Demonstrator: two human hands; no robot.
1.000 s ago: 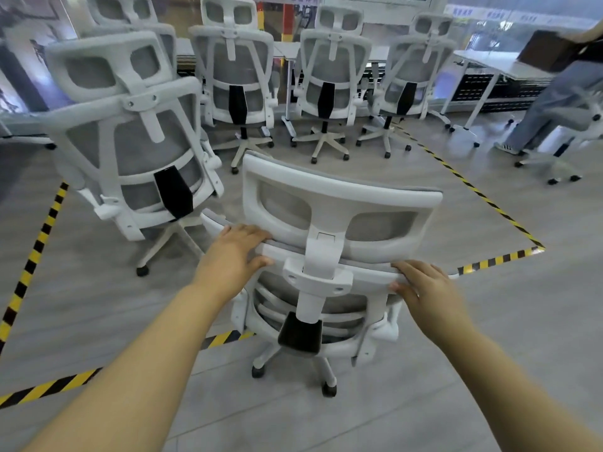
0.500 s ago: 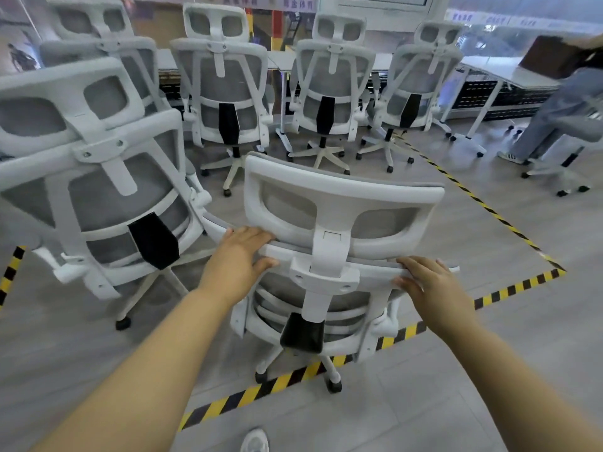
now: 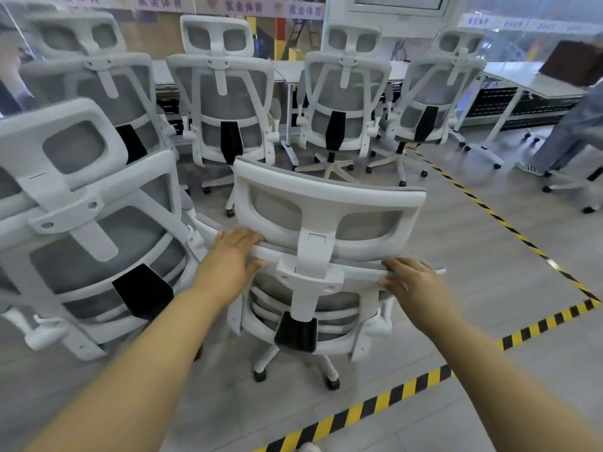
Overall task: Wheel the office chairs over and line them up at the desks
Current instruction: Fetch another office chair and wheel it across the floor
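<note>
A white office chair (image 3: pixel 326 203) with grey mesh stands right in front of me, its back toward me. My left hand (image 3: pixel 233 256) grips the top rail of its backrest on the left, fingers curled over the edge. My right hand (image 3: pixel 412 282) grips the same rail on the right. Another white chair (image 3: pixel 81 223) stands close on the left, almost touching it. Several more chairs (image 3: pixel 225 102) line up at the white desks (image 3: pixel 287 71) along the back.
Yellow-black floor tape (image 3: pixel 375 406) runs under my arms and turns up the right side. A person (image 3: pixel 567 132) stands at far right near another chair (image 3: pixel 584 177) and a desk (image 3: pixel 528 83). Open grey floor lies to the right of my chair.
I have rolled the chair forward across the tape line toward the desks. The left chair and the back row now appear closer. Both hands keep their hold.
</note>
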